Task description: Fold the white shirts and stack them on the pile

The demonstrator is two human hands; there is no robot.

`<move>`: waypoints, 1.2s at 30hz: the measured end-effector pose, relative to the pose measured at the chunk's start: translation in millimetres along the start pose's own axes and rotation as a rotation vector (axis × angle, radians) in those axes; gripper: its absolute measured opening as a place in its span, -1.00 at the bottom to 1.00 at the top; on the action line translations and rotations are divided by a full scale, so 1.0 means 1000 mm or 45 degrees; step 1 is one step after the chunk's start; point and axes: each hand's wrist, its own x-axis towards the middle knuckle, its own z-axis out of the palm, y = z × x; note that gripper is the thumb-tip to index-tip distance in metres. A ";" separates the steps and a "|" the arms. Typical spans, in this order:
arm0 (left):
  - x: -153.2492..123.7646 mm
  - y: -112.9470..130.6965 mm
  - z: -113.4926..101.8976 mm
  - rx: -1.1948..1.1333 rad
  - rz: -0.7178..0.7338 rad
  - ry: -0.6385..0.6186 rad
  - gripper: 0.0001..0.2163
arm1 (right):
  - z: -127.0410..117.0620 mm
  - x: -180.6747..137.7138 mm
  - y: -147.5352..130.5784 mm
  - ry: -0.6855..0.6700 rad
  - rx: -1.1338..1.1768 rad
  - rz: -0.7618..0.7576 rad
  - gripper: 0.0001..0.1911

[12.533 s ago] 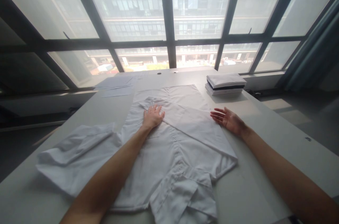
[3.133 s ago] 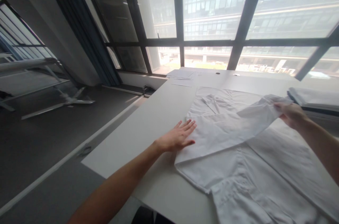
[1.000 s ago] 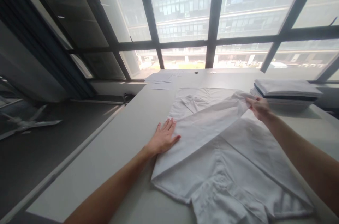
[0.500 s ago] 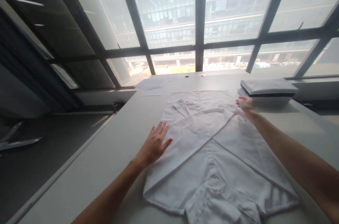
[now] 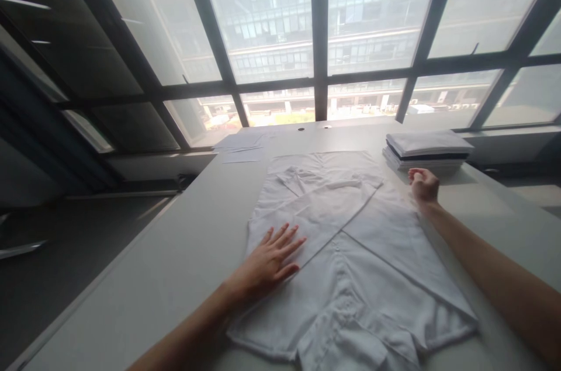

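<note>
A white long-sleeved shirt (image 5: 377, 266) lies spread on the table, its sleeves folded across its body. The buttoned front and creased collar area are at the near side. My left hand (image 5: 274, 257) rests flat on the shirt's left part, fingers spread. Just off the shirt's right edge is my right hand (image 5: 424, 185), with its fingers curled in and nothing visible in them. The folded sleeve's end lies on the shirt to the left of that hand. Beyond my right hand sits a stack of folded white clothes (image 5: 427, 143) with a dark band between layers.
The white table (image 5: 175, 266) reaches to large framed windows (image 5: 263, 26). Several paper sheets (image 5: 241, 149) lie at its far left. Two small round holes are near the far edge. A dark curtain (image 5: 39, 125) hangs at the left.
My right hand has let go of the sleeve end and moved right, away from the shirt, with fingers curling. My left hand has slid further onto the shirt. The view has shifted slightly.
</note>
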 end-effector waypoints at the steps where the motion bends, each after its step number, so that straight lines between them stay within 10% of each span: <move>1: -0.001 -0.004 -0.002 -0.005 -0.030 0.046 -0.45 | -0.004 -0.002 0.003 0.035 -0.003 -0.011 -0.89; 9: -0.004 -0.056 0.013 0.193 -0.376 0.096 -0.41 | -0.016 -0.002 -0.002 0.115 0.137 0.211 -0.97; 19: -0.001 -0.057 0.017 0.221 -0.493 0.024 -0.40 | -0.027 -0.003 -0.009 0.058 0.491 0.333 -0.94; 26: 0.002 -0.071 0.008 0.081 -0.577 0.303 -0.41 | -0.028 -0.004 -0.011 0.057 0.496 0.339 -0.88; 30: -0.004 -0.072 -0.016 -0.085 -0.424 0.625 -0.48 | -0.029 -0.007 -0.015 0.052 0.488 0.364 -0.84; 36: -0.015 -0.062 -0.042 -0.350 -0.243 0.633 -0.62 | -0.032 -0.007 -0.010 0.068 0.504 0.370 -0.70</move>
